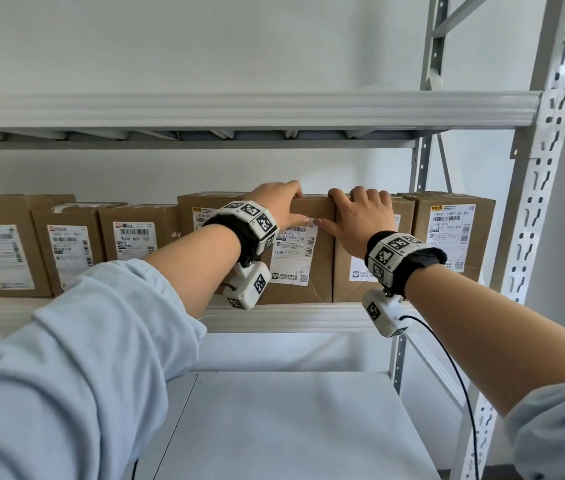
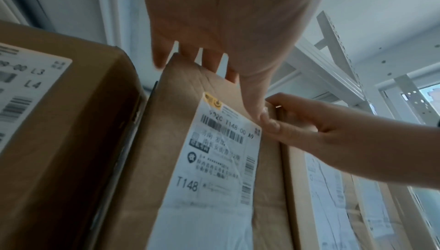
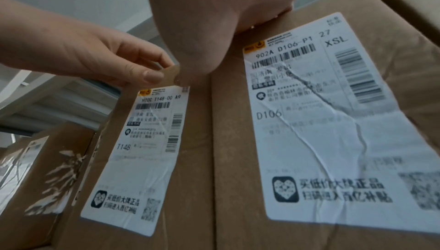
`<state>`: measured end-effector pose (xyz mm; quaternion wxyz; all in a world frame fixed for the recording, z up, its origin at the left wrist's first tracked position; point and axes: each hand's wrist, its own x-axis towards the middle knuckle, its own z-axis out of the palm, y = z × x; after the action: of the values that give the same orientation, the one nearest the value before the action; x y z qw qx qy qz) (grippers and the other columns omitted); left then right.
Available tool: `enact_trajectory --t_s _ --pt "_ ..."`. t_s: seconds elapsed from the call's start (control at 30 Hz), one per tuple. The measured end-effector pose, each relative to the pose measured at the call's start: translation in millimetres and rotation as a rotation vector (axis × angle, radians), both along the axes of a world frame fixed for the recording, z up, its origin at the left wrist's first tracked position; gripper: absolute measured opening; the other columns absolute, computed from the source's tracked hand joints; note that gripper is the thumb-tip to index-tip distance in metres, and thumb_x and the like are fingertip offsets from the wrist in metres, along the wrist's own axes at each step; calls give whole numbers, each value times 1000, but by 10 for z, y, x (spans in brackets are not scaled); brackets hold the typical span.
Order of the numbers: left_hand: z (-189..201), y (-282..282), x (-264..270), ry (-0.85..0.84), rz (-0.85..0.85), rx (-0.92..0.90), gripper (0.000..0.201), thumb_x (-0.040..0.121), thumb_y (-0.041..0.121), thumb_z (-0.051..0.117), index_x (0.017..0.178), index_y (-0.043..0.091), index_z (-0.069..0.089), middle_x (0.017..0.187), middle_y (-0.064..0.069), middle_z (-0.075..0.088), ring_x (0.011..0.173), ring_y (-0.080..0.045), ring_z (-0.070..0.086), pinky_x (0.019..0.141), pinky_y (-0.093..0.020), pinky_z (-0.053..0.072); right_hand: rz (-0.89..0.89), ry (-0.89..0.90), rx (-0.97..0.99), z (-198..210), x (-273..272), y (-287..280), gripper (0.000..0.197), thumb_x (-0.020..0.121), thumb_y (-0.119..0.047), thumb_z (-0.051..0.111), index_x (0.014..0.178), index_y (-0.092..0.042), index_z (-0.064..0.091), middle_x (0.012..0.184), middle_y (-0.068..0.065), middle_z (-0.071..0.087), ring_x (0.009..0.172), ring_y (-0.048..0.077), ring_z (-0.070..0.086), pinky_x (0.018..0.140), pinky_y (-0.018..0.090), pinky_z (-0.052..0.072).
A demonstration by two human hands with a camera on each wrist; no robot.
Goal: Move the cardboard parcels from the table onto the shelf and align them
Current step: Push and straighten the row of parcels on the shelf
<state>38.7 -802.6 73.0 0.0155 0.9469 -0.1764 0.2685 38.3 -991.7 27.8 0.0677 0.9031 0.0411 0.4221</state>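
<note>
gripping T148 parcel (image 1: 303, 244) at top edge with left hand (image 1: 279, 204), fingers (image 1: 291, 188) hooking over top, thumb on front | grasping D106 parcel (image 1: 360, 271) likewise with right hand (image 1: 364, 216) | standing upright side by side, touching, on shelf (image 1: 274, 318); sitting in row between other parcels (image 1: 66, 247)
</note>
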Motion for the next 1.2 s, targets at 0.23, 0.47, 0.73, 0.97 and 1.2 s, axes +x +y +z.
enact_trajectory --t_s 0.23,0.47,0.73,0.97,1.2 --pt "192 522 -87 -138 -23 11 95 82 71 59 157 32 18 163 -1 23 150 -28 19 120 -52 16 107 -78 59 123 -53 310 63 91 -64 50 142 -27 43 147 15 42 142 41 25 116 62 11" --pt "234 1240 28 35 109 144 107 75 68 70 158 27 17 163 -4 23 148 -30 24 119 -49 24 153 -6 -31 90 -17 900 60 94 -64 42 140 -25 45 137 9 52 133 33 39 113 54 23" --pt "-69 1287 300 -23 81 126 69 87 62 61 146 33 40 135 -5 54 122 -33 46 97 -44 43 109 11 -8 -42 82 1108 57 93 -66 43 134 -26 46 126 6 56 116 33 50 104 49 32" --pt "-17 1311 298 -84 -5 -39 57 83 63 65 130 31 62 117 -6 53 111 -28 52 94 -39 43 86 -45 -18 -81 117 1147 56 92 -65 44 132 -25 48 120 6 57 110 33 50 101 49 33" --pt "73 1401 190 -97 -51 -66 58 79 66 67 128 34 65 126 6 67 114 -20 61 92 -32 45 84 -63 -25 -97 112 1147 61 93 -68 27 132 -26 48 118 6 58 108 33 51 99 48 35"
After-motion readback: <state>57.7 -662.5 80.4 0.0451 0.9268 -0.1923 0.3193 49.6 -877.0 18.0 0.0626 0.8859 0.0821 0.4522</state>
